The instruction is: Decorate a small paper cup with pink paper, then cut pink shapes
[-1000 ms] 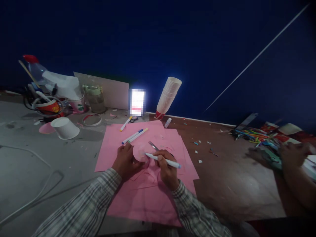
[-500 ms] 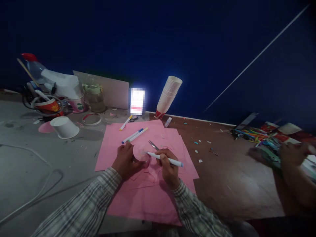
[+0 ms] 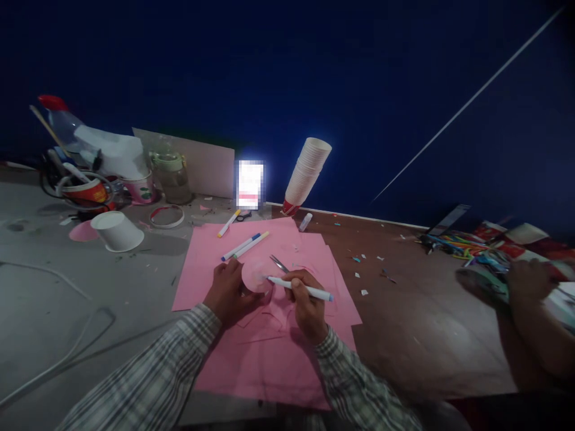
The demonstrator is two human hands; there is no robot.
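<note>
My left hand (image 3: pixel 228 290) grips a round pink paper disc (image 3: pixel 254 270) by its left and lower edges, thumb in front and fingers behind. My right hand (image 3: pixel 308 308) is closed around a white marker (image 3: pixel 314 292) with a pale blue end. The marker's tip meets the disc's right side, or hovers very close to it. Partly under my right hand, metal scissors (image 3: pixel 279 263) lie with their blades showing. Beneath both hands are pink paper sheets (image 3: pixel 269 374) and loose cut pieces. Two capped markers (image 3: pixel 245 246) rest on the paper just beyond my left hand.
A tilted stack of paper cups (image 3: pixel 306 173) stands at the back, near a glue stick (image 3: pixel 306 222). At left are an upturned white cup (image 3: pixel 117 232), a tape roll (image 3: pixel 166 216) and a glass jar (image 3: pixel 171 179). A co-worker's hand (image 3: pixel 530 284) is at right among craft supplies.
My hands, the disc and the marker hold nearly the same position. At the right, the co-worker's hand has shifted slightly.
</note>
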